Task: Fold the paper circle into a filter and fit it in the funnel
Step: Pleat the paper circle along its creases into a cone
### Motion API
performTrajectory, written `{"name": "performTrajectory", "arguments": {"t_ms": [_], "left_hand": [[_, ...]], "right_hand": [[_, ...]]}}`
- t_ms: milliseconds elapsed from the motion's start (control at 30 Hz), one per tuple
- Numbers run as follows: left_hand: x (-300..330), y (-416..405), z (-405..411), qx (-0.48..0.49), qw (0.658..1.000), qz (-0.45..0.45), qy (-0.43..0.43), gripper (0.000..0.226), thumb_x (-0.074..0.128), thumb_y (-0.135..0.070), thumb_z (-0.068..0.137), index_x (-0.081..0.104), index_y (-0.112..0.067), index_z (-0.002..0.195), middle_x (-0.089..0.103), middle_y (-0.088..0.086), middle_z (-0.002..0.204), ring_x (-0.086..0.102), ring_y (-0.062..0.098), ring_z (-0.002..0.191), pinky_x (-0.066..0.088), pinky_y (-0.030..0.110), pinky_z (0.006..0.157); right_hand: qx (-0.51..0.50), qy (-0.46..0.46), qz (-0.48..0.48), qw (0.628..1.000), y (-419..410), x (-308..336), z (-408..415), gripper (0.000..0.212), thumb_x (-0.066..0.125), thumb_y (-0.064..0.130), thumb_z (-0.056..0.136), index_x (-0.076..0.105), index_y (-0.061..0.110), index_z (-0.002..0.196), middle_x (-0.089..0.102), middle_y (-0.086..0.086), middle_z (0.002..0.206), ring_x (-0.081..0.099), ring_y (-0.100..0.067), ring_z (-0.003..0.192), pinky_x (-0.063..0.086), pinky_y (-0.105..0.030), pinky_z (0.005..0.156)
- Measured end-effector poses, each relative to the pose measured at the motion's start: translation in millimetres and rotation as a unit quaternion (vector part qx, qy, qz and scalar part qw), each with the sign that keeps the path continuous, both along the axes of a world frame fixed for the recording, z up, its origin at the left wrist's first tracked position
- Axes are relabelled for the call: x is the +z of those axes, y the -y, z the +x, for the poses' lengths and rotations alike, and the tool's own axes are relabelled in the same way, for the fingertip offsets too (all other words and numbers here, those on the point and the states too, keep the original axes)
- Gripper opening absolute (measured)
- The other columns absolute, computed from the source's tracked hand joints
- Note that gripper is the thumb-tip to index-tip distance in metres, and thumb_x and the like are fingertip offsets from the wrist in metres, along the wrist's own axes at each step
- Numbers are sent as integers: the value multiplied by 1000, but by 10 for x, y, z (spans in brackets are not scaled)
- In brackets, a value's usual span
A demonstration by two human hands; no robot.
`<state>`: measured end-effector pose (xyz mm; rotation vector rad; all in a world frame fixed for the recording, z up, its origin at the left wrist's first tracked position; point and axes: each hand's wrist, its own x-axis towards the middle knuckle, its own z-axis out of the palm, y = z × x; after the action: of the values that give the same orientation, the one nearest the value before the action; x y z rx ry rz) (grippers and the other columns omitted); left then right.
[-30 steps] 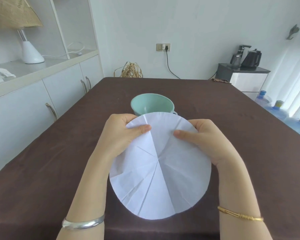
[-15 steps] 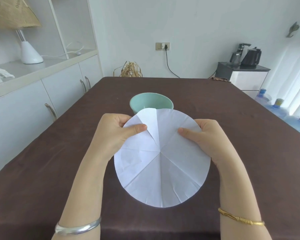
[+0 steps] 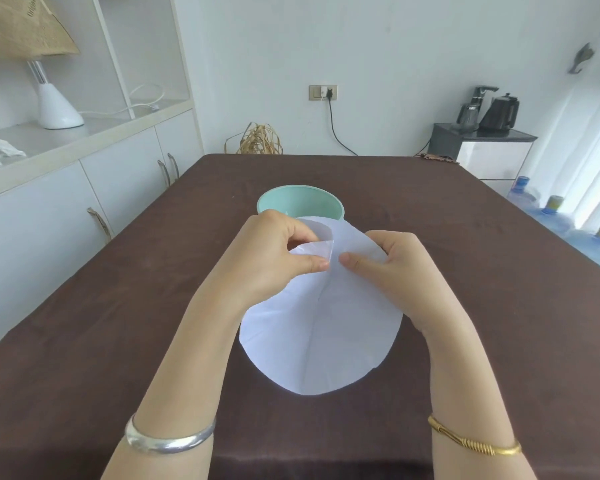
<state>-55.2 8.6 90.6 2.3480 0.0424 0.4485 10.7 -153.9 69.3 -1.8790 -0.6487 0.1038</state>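
Head view shows the left hand (image 3: 271,251) and right hand (image 3: 392,261), well apart a second ago, now pinching the paper circle's (image 3: 323,327) far edge together into a pleat. Folding is underway above the desk (image 3: 482,271); the funnel (image 3: 300,202) waits empty behind.

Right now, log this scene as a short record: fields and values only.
paper: white paper circle, creased, held above the table, far edge being gathered into a fold
left hand: left hand pinches the far edge
right hand: right hand pinches the far edge beside it
funnel: mint-green funnel on the table beyond the hands, no paper in it
wrists: silver bangle left, gold bangle right
step: folding, not yet fitted
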Motion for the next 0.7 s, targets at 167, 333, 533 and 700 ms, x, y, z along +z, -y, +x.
{"name": "performTrajectory", "arguments": {"t_ms": [167, 333, 533, 700], "left_hand": [[34, 63, 33, 18, 998, 53, 4, 11, 73, -22, 75, 71, -11, 75, 70, 13, 76, 62, 31, 73, 52, 46, 71], [70, 118, 45, 36, 994, 100, 3, 11, 70, -26, 76, 71, -15, 73, 66, 5, 64, 51, 25, 60, 44, 36, 55], [105, 178, 57, 76, 988, 136, 23, 20, 76, -29, 70, 62, -25, 85, 67, -10, 80, 60, 17, 80, 43, 29, 60], [83, 158, 91, 65, 979, 185, 48, 52, 78, -34, 68, 53, -27, 113, 57, -9, 102, 50, 18, 100, 41, 31, 70]], "right_hand": [[6, 4, -3, 1000, -33, -6, -26, 2, 67, 20, 81, 65, 20, 80, 72, -4, 79, 61, -14, 63, 46, -28, 57], [27, 25, -20, 999, -63, -14, -33, 8, 68, 18, 79, 67, 26, 81, 68, 10, 69, 57, -3, 58, 44, -17, 52], [36, 39, -35, 998, -34, -5, -37, 2, 66, 15, 81, 68, 15, 80, 62, 0, 69, 50, -10, 60, 39, -26, 57], [47, 46, -40, 997, 1, 13, -41, 6, 65, 12, 81, 66, 7, 81, 60, -19, 74, 47, -14, 63, 35, -28, 59]]}}
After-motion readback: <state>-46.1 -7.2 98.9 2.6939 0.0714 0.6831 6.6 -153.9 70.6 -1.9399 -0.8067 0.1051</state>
